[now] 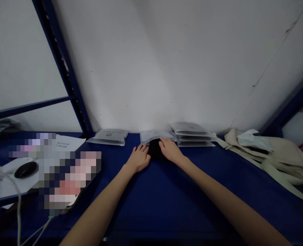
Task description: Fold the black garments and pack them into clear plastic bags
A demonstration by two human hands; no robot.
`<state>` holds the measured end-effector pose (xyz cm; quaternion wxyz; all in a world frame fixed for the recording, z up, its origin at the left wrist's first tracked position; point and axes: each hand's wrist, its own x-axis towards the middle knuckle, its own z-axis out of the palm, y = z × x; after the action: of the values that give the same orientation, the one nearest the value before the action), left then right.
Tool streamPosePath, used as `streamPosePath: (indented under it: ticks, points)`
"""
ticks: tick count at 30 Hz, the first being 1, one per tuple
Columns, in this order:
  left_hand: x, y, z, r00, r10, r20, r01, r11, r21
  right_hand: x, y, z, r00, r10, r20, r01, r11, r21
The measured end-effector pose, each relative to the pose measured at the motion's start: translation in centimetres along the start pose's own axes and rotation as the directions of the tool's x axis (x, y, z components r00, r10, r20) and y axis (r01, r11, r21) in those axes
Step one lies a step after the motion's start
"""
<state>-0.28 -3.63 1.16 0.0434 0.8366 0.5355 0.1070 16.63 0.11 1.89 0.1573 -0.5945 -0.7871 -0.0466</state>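
Black item [156,149] between the two hands, on the blue table [151,201].
It lies under the right hand's [170,149] fingertips, whether gripped I cannot tell; the left hand [138,159] is open, palm down, at its left edge. Just beyond the hands is a pouch [158,134]; right of the right hand, stacked pouches [194,133], then a cloth bag [285,150]; left of the left hand, another pouch [109,136].

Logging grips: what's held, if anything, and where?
The right hand is on the right of the black item, the left hand at its left; gripping cannot be told.
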Motion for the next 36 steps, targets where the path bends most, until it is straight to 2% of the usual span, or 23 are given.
streamPosePath:
  ticks: [7, 14, 25, 28, 32, 34, 36]
  points:
    - [0.1, -0.1, 0.4, 0.999, 0.015, -0.042, -0.013, 0.998, 0.055, 2.1, -1.0, 0.8, 0.999, 0.027, 0.042, -0.024, 0.998, -0.050]
    - [0.3, -0.2, 0.6, 0.997, 0.022, -0.073, -0.017, 0.997, 0.070, 3.6, -1.6, 0.8, 0.993, -0.075, 0.089, 0.082, 0.994, -0.078]
    - [0.1, -0.2, -0.3, 0.997, 0.036, -0.067, -0.034, 0.999, 0.022, 5.4, -1.3, 1.1, 0.988, 0.089, 0.126, -0.065, 0.982, -0.180]
    - [0.3, -0.3, -0.5, 0.994, -0.010, -0.110, 0.009, 1.000, -0.006, 5.5, -2.0, 1.3, 0.993, 0.025, 0.118, -0.003, 0.983, -0.183]
    - [0.7, -0.6, -0.5, 0.962, -0.130, -0.240, 0.110, 0.989, -0.097, 5.2, -2.5, 1.6, 0.988, -0.103, 0.119, 0.122, 0.979, -0.165]
    - [0.8, -0.8, -0.3, 0.966, -0.118, -0.231, 0.090, 0.987, -0.130, 5.0, -2.7, 1.5, 0.976, -0.161, 0.143, 0.182, 0.973, -0.144]
    - [0.9, -0.9, -0.1, 0.980, -0.091, -0.177, 0.063, 0.985, -0.160, 5.0, -2.8, 1.4, 0.961, -0.215, 0.172, 0.237, 0.965, -0.116]
